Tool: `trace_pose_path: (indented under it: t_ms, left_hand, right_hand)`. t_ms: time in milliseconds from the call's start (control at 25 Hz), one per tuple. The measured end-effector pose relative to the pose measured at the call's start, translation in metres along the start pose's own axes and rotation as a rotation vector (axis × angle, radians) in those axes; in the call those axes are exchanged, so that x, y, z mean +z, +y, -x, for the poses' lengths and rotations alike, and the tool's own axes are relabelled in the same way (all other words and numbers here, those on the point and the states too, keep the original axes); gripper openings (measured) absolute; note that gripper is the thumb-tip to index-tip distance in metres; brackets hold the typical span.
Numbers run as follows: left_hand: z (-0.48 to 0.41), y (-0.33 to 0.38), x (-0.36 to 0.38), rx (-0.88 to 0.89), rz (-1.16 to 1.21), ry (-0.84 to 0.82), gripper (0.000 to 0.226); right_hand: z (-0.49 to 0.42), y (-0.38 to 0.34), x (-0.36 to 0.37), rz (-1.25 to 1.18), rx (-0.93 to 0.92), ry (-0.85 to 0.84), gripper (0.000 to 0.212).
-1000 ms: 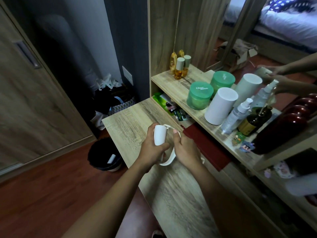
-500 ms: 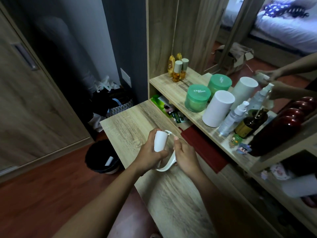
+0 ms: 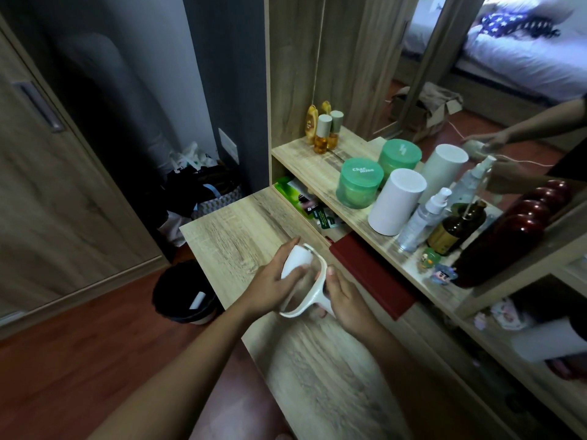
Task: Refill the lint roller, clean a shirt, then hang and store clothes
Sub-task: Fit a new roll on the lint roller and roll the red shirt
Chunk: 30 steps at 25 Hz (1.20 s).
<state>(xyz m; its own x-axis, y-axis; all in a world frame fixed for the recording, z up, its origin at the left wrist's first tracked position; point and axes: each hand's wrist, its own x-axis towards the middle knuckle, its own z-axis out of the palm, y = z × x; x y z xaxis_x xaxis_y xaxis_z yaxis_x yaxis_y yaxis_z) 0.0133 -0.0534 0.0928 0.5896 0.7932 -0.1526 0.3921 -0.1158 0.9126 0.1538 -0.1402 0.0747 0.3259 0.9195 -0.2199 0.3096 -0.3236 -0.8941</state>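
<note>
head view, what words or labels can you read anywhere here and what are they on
"char miss": on the lid of the front green jar
Green packets: print too small to read
Brown bottle: label blurred, unreadable

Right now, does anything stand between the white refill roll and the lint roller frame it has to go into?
Nothing visible does. The left hand grips the refill roll right against the lint roller frame, which the right hand holds above the wooden table. Blur hides the exact fit.
</note>
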Motion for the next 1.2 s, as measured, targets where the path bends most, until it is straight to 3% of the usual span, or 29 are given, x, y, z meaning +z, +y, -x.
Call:
trace_pose_path:
  t_ms: [120,240,400,520,600,800,920,1000,1080,1120,1200]
  left_hand:
    - [-0.003,0.003,0.000,-0.007,0.013,0.042,0.038]
    - [-0.006,0.005,0.000,0.042,-0.025,0.082,0.029]
    - [-0.010,0.005,-0.005,0.051,-0.021,0.068,0.031]
    - [-0.009,0.009,-0.006,0.067,-0.044,0.075,0.029]
    - [-0.009,0.013,-0.010,0.105,-0.100,0.051,0.031]
    - [-0.019,0.037,-0.032,0.252,-0.341,-0.024,0.042]
    - [-0.022,0.042,-0.046,0.206,-0.250,-0.004,0.074]
    - [-0.014,0.039,-0.046,0.194,-0.330,-0.018,0.098]
    - [-0.009,0.036,-0.042,0.192,-0.423,-0.040,0.103]
    - [-0.009,0.037,-0.042,0.187,-0.390,0.024,0.097]
    - [-0.018,0.042,-0.048,0.156,-0.188,0.349,0.071]
  right_hand:
    - [0.005,0.003,0.002,-0.032,-0.077,0.012,0.030]
    - [0.002,0.000,0.003,-0.102,-0.089,-0.025,0.040]
    - [0.003,-0.006,0.002,-0.059,-0.007,-0.054,0.044]
    - [0.004,-0.005,0.003,-0.108,-0.071,-0.086,0.052]
    - [0.006,-0.004,0.006,-0.192,-0.080,-0.081,0.039]
    - [0.017,0.003,0.016,-0.202,-0.046,-0.097,0.053]
    - [0.016,0.005,0.022,-0.235,-0.033,0.051,0.056]
    - [0.013,0.005,0.024,-0.261,-0.039,0.090,0.061]
    - [0.011,0.003,0.025,-0.253,-0.031,0.096,0.054]
    - [0.010,0.002,0.026,-0.265,-0.032,0.100,0.053]
    - [0.009,0.002,0.027,-0.277,-0.051,0.117,0.061]
